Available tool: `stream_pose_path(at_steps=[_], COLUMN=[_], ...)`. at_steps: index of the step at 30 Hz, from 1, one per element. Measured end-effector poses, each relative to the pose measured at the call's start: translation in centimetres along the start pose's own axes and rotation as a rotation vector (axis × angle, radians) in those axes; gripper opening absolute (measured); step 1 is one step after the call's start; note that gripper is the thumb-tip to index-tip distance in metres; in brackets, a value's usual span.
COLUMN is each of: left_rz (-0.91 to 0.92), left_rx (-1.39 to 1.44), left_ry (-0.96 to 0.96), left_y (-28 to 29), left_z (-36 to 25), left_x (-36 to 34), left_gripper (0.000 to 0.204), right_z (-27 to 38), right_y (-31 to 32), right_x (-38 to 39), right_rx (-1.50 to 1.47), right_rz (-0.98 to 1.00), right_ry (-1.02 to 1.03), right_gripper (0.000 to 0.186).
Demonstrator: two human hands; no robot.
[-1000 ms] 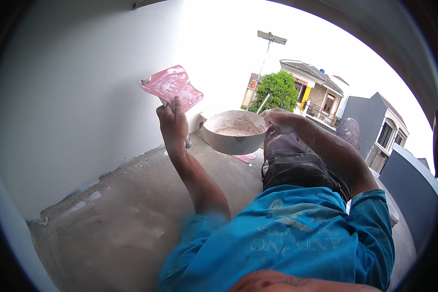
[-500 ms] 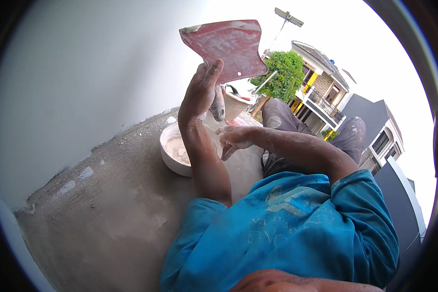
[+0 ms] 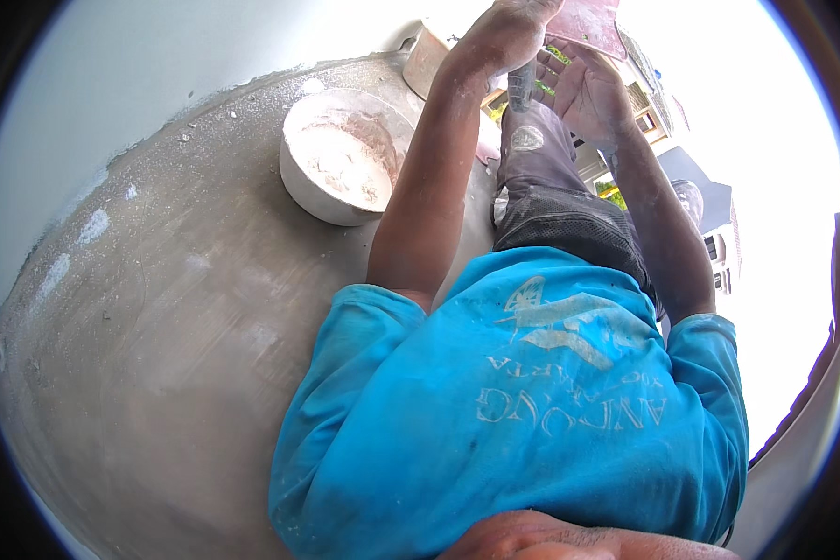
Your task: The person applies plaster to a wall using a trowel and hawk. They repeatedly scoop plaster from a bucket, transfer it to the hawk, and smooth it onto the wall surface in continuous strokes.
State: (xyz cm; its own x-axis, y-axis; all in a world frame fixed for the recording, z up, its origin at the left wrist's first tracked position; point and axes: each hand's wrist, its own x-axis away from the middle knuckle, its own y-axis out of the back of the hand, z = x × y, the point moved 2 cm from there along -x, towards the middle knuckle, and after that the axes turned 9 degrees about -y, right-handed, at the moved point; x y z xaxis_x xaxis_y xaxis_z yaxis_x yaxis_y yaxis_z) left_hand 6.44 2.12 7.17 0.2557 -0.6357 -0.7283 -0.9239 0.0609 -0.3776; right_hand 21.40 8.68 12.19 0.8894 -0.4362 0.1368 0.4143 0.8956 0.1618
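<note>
A: I log a grey concrete floor [image 3: 187, 308] meeting a white wall [image 3: 84, 126] at the left, with pale crumbs along the joint. What do you record of the hands?

B: From my remote station, I find the left hand [image 3: 513, 35] closed on a pink spreader [image 3: 590, 26] at the upper edge of view; the frame cuts off part of both. A dark handle [image 3: 521, 89] projects beneath that hand. The right hand [image 3: 590, 98] is spread, palm showing, just below the spreader. I cannot determine whether they touch.

A: And the tub?

B: The round white tub [image 3: 299, 177] stands upright on the floor, beside the left forearm in my view. It contains pale pinkish material; wet or dry, I cannot tell.

A: Further out?

B: I note a pale bucket [image 3: 425, 61] beyond the tub, near the wall, partly hidden by the forearm. The wearer's blue shirt [image 3: 513, 401] and dust-marked grey trousers [image 3: 565, 210] occupy the foreground.
</note>
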Motion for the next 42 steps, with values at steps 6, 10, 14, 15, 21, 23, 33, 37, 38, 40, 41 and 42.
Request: stream_pose_path(at_steps=[6, 10, 14, 15, 21, 23, 33, 37, 38, 40, 41, 42], left_rz=[-0.147, -0.213, -0.342, -0.385, -0.687, -0.722, -0.748, -0.61, -0.593, -0.576, -0.572, -0.581], left_rx=[-0.142, -0.563, -0.824, -0.797, -0.872, -1.035, -1.033, -0.872, -0.839, -0.799, -0.777, -0.751], left_ry=[-0.09, -0.212, -0.095, -0.16, -0.294, -0.375, -0.484, -0.522, -0.523, -0.528, -0.527, -0.523], left_y=[-1.6, -0.7, 1.6, 1.3, 7.9, 7.1, 8.1, 10.6, 10.9, 11.4, 11.5, 11.7], left_z=[-1.0, 1.6, -5.8, -8.9, -12.6, -13.5, -15.5, -15.0, -15.0, -15.0, -15.0, -14.9], left_x=[1.1, 0.1, 4.9, 7.5, 13.4, 15.6, 18.6, 17.8, 17.7, 17.7, 17.7, 17.7], left_gripper=[0.066, 0.067, 0.063, 0.062, 0.056, 0.052, 0.048, 0.048, 0.048, 0.048, 0.048, 0.048], right_z=[-0.2, -0.5, -0.2, -0.6, -2.7, -3.3, 0.4, -0.4, -0.3, -0.6, -0.6, -0.7], right_y=[-0.3, 1.6, 2.1, 3.4, -5.5, -8.0, -13.7, -13.0, -13.2, -12.9, -13.0, -13.3], right_x=[-0.2, -0.7, -0.7, -1.0, -1.3, -2.3, -3.7, -4.8, -5.1, -6.0, -6.2, -6.2], right_rx=[0.231, 0.438, 0.732, 0.883, 1.926, 1.947, 1.859, 1.808, 1.83, 1.84, 1.843, 1.845], right_rz=[-0.023, -0.186, -0.419, -0.443, -0.138, -0.034, 0.248, 0.185, 0.186, 0.182, 0.178, 0.209], right_ry=[-0.016, -0.136, -0.072, -0.035, 0.618, 0.619, -0.02, 0.102, 0.06, 0.229, 0.314, 0.275], right_gripper=[0.052, 0.05, 0.044, 0.043, 0.03, 0.025, 0.024, 0.017, 0.016, 0.014, 0.013, 0.012])
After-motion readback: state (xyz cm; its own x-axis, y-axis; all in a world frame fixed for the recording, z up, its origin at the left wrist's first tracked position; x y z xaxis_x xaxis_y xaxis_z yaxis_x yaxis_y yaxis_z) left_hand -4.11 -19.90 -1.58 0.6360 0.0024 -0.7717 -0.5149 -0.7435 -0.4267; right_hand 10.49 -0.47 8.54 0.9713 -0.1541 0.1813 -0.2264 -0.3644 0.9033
